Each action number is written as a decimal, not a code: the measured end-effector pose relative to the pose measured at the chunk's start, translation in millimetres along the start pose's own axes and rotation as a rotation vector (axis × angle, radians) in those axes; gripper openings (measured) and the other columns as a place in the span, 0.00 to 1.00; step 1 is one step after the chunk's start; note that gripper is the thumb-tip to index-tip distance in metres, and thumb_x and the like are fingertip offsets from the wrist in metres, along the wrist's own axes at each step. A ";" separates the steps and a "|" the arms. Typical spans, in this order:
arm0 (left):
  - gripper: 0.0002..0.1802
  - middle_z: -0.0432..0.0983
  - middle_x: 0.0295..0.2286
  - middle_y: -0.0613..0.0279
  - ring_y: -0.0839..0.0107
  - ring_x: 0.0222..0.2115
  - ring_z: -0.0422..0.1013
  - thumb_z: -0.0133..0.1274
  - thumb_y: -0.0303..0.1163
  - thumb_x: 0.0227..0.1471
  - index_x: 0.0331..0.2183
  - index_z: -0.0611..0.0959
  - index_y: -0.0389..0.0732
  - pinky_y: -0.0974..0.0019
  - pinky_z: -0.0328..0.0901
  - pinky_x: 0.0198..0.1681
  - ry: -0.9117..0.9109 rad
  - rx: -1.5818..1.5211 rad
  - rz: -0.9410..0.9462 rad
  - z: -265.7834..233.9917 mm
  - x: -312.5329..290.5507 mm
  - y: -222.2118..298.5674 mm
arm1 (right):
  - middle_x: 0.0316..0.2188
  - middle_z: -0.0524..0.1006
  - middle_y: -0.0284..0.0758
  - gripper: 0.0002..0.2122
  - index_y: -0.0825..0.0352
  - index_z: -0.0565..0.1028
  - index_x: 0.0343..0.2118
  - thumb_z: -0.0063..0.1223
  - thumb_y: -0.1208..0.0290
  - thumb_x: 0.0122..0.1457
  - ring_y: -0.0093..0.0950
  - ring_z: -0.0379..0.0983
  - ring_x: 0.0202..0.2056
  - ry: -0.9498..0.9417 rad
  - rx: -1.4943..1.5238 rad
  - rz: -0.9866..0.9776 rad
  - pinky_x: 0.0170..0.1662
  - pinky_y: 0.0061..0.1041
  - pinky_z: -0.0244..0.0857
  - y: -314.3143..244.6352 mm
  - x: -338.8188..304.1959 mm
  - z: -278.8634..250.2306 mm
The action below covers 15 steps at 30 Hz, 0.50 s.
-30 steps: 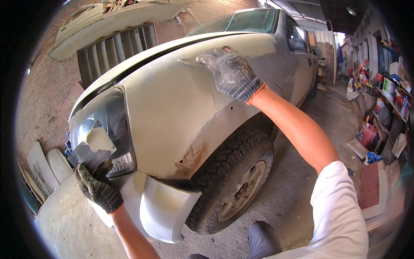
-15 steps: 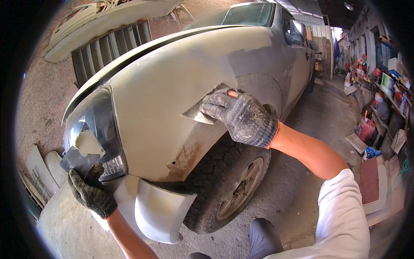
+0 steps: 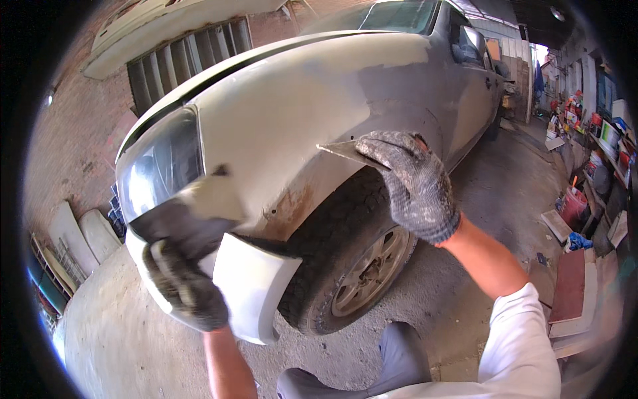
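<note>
My gloved left hand [image 3: 189,286] grips a dark flat putty board [image 3: 179,226], slightly blurred, with a mound of yellowish body filler [image 3: 216,199] toward its far edge. It is in front of the headlight [image 3: 163,163] and the bumper corner. My right hand [image 3: 422,189], in a grey, filler-smeared glove, is closed on a thin metal putty knife [image 3: 345,151]. The blade points left, seen nearly edge-on, in front of the car's fender [image 3: 279,113] above the wheel arch; whether it touches the panel I cannot tell. The fender is patched with cream filler and grey, with rust [image 3: 289,209] low at the arch edge.
Below the arch is the front wheel [image 3: 372,272]. A white bumper end [image 3: 249,286] juts out near my left hand. Cluttered shelves with cans and a pink bucket [image 3: 573,205] line the right side. Loose panels [image 3: 76,229] lean at the far left.
My left hand has moved right with the board, bringing the filler nearer the fender. My right hand has shifted right, and the knife blade has turned from lying against the fender to nearly edge-on.
</note>
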State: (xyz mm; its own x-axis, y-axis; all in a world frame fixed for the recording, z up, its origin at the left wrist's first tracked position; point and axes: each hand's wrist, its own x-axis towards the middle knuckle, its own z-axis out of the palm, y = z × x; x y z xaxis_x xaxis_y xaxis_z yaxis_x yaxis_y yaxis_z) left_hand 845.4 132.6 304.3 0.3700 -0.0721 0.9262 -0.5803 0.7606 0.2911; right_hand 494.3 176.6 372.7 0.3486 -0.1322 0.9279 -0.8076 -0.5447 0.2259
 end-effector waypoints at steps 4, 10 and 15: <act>0.28 0.57 0.58 0.45 0.59 0.58 0.59 0.39 0.39 0.64 0.59 0.62 0.31 0.60 0.54 0.62 -0.210 -0.036 0.000 26.2 -45.8 46.1 | 0.44 0.74 0.44 0.16 0.67 0.73 0.47 0.47 0.78 0.55 0.43 0.72 0.45 0.053 0.181 0.116 0.48 0.41 0.66 -45.9 -9.6 4.7; 0.28 0.62 0.54 0.44 0.59 0.53 0.63 0.45 0.36 0.62 0.57 0.63 0.27 0.64 0.56 0.58 -0.478 0.024 -0.183 35.2 -52.2 60.3 | 0.46 0.74 0.37 0.21 0.63 0.75 0.46 0.52 0.78 0.45 0.39 0.70 0.48 0.078 0.002 0.007 0.49 0.38 0.66 -58.1 -7.6 8.7; 0.39 0.56 0.58 0.54 0.63 0.53 0.60 0.49 0.27 0.51 0.61 0.54 0.32 0.64 0.53 0.59 -0.343 -0.767 -0.093 55.0 -59.0 57.9 | 0.47 0.73 0.34 0.23 0.59 0.75 0.49 0.52 0.80 0.46 0.34 0.71 0.50 -0.038 0.093 -0.079 0.50 0.39 0.66 -60.8 -14.7 14.9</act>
State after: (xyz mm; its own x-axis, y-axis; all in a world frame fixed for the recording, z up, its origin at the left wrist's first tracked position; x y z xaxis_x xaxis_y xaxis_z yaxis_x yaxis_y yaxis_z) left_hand 750.1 145.4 279.7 0.0793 -0.2541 0.9639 0.1406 0.9602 0.2415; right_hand 545.4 199.3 340.9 0.4285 -0.1163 0.8960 -0.7302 -0.6287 0.2676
